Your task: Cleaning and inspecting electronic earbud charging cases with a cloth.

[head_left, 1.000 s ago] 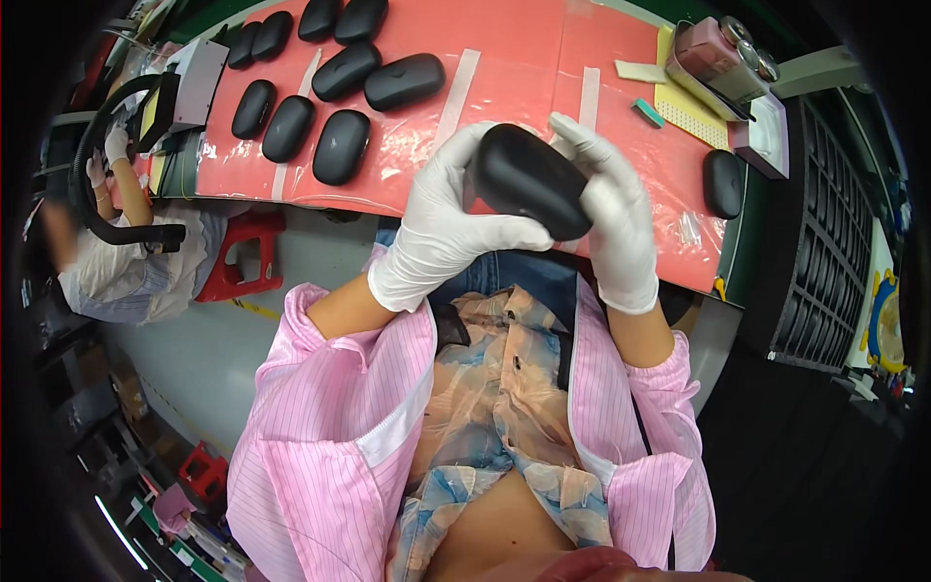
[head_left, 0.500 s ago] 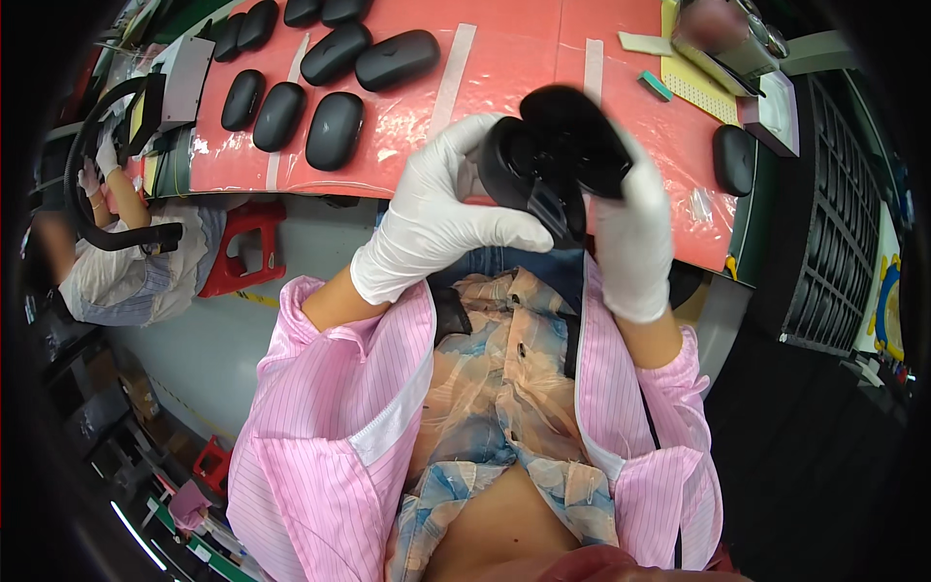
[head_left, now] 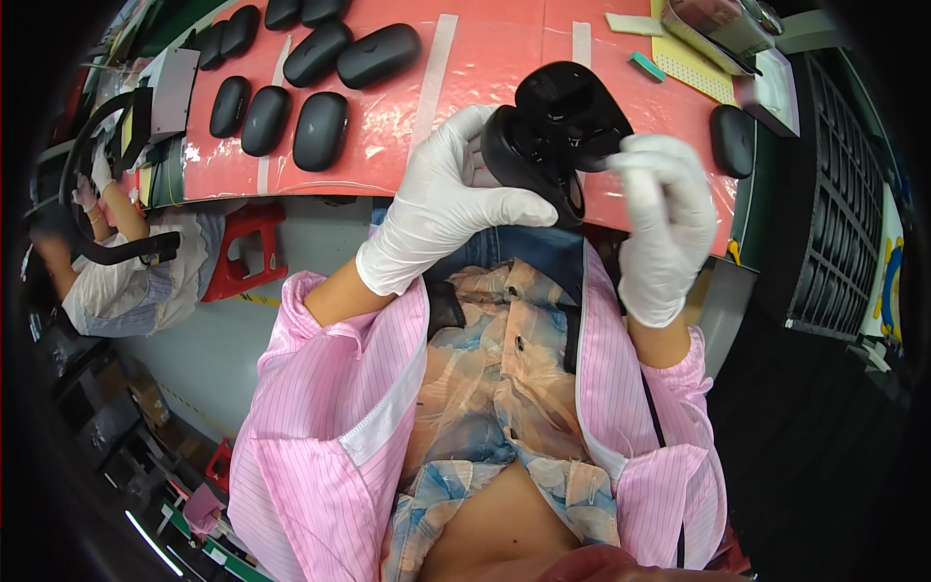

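Observation:
My left hand, in a white glove, grips an opened black earbud case above the front edge of the work table. The case's hinged lid stands swung open to the far right, its inside glossy. Small details inside the case are too dark to tell. My right hand, also gloved, is at the right of the case. Its fingers are curled, with thumb and fingertips drawn together close to the lid's right edge. Blur at these fingertips hides whether anything small is between them.
Several closed black cases lie on the red table cover at the left; another closed case lies at the right edge. A black rack stands farther right. At left, a co-worker sits beside a red stool.
My right hand has drawn back to the right from the lid, and its fingers have curled in. My left hand still holds the opened case in nearly the same place.

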`<action>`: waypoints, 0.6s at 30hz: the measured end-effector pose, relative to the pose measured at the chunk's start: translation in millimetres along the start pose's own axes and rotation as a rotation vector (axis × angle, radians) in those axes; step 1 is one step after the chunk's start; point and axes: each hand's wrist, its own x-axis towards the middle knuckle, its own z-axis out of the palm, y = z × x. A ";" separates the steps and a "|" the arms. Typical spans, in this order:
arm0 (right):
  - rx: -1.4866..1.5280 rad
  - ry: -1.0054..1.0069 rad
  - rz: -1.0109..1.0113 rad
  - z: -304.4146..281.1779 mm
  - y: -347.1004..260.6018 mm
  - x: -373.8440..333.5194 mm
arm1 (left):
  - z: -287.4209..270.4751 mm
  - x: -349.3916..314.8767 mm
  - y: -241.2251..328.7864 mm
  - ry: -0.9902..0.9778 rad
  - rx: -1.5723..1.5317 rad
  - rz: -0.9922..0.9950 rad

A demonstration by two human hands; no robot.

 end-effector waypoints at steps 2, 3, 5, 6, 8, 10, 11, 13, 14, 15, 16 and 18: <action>-0.070 0.274 -0.071 -17.7 17.0 -1.8 | 0.3 1.5 0.1 -0.006 -0.025 -0.022; -0.241 0.362 -0.173 -33.6 30.8 -4.7 | 0.4 3.8 1.3 -0.015 -0.050 -0.040; -0.645 0.430 -0.341 -62.1 53.2 -13.6 | 1.1 4.2 2.2 -0.006 -0.066 -0.051; -0.877 0.405 -0.404 -74.1 61.5 -18.7 | 0.9 4.4 1.6 0.023 -0.076 -0.053; -1.178 0.083 -0.244 -93.5 81.5 -33.2 | -0.3 6.0 1.0 0.011 -0.119 -0.043; -1.060 0.080 -0.113 -90.9 84.2 -51.1 | -8.0 8.7 4.6 -0.023 -0.268 -0.125; -1.042 0.119 -0.118 -92.9 76.4 -53.9 | -31.9 4.8 -4.6 -0.003 -0.168 -0.158; -0.847 0.225 -0.099 -87.9 69.8 -54.2 | -41.6 -1.2 -15.3 -0.032 -0.373 -0.188; -0.640 0.328 -0.068 -81.6 65.8 -53.6 | -48.5 -6.9 -23.3 -0.039 -0.503 -0.184; -0.563 0.283 -0.045 -74.1 54.6 -46.3 | -47.9 -3.4 -22.6 -0.190 -0.606 -0.227; -0.360 0.314 0.083 -60.6 51.6 -41.8 | -43.1 0.4 -21.2 -0.340 -0.706 -0.267; -0.251 0.239 0.150 -32.4 51.3 -25.2 | -24.0 -5.0 -14.2 -0.324 -0.683 -0.223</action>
